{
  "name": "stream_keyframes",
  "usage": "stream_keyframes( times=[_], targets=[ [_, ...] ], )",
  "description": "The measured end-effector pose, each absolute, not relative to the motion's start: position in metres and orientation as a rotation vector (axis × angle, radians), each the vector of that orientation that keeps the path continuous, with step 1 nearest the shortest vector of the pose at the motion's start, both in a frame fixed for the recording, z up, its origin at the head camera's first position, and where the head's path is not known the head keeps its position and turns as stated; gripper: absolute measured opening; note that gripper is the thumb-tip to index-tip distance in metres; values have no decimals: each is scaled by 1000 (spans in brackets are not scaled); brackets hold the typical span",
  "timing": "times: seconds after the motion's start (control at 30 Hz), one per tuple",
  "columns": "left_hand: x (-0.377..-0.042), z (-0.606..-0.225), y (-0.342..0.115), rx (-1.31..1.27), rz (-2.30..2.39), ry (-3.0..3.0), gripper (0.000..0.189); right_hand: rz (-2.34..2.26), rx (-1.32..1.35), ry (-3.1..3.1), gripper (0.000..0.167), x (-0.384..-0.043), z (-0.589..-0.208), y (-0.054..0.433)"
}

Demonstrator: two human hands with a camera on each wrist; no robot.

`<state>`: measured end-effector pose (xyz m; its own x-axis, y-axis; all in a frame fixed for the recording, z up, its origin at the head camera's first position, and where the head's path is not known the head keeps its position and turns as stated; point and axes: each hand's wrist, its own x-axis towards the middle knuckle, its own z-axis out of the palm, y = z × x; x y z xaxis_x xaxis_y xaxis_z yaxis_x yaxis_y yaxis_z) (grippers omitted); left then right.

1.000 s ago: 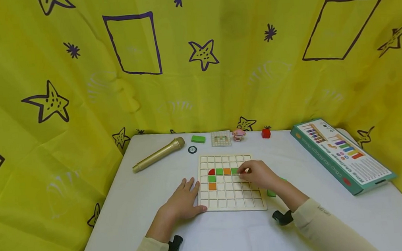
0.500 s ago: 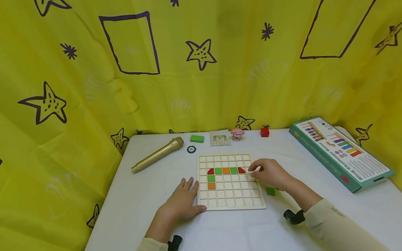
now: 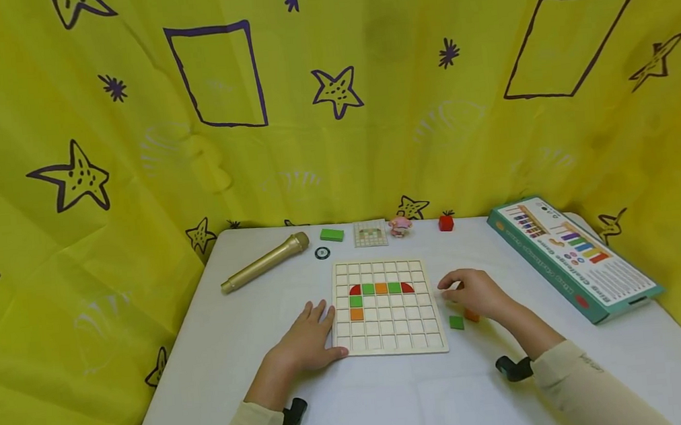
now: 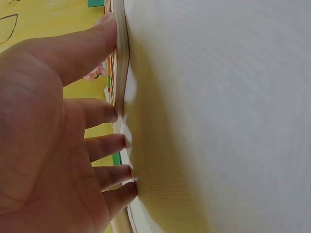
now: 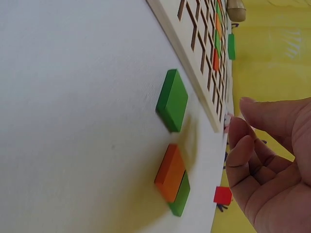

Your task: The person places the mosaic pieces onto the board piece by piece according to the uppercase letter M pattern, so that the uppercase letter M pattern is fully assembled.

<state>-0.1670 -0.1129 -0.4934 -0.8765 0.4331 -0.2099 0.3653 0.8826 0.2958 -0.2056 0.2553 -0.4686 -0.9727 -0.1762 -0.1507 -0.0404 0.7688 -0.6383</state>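
Two hands are seen at a wooden grid board (image 3: 385, 306) lying flat on a white table (image 3: 369, 406). Seven coloured tiles are seated in the board's upper cells: a row of red (image 3: 356, 290), green, orange, green and red (image 3: 407, 287) pieces, with a green and an orange tile (image 3: 357, 314) set below the row's left end. The left hand (image 3: 306, 340) is laid flat against the board's left edge, fingers straight and thumb along the near side, seemingly so the board is kept from sliding. The right hand (image 3: 475, 293) is held just right of the board, fingers loosely curled and nothing gripped, above loose tiles: a green tile (image 5: 172, 100) nearest the board, and an orange tile (image 5: 170, 172) stacked on another green one (image 5: 180, 196) beside it. Beyond the board, a pattern card (image 3: 370, 233), a green block (image 3: 332, 235), a pink figure (image 3: 400, 225), a red cube (image 3: 446, 223) and a gold microphone (image 3: 264, 262) are lined along the far edge. A game box (image 3: 569, 256) is placed well right of the board.
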Motion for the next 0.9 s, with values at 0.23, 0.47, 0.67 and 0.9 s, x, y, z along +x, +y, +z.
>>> stream_keyframes(
  times=[0.23, 0.47, 0.67, 0.9],
  targets=[
    [-167, -492, -112, 590, 361, 2781, 90, -1012, -148, 2757, 18, -202, -474, 272],
    [-166, -492, -113, 601, 348, 2784, 89, -1005, -82, 2772, 18, -196, -478, 284],
    [-166, -493, -113, 604, 352, 2790, 90, -992, -84, 2788, 20, -193, -485, 296],
    [-167, -495, -114, 612, 354, 2783, 90, -980, -75, 2802, 18, -189, -489, 301]
  ],
)
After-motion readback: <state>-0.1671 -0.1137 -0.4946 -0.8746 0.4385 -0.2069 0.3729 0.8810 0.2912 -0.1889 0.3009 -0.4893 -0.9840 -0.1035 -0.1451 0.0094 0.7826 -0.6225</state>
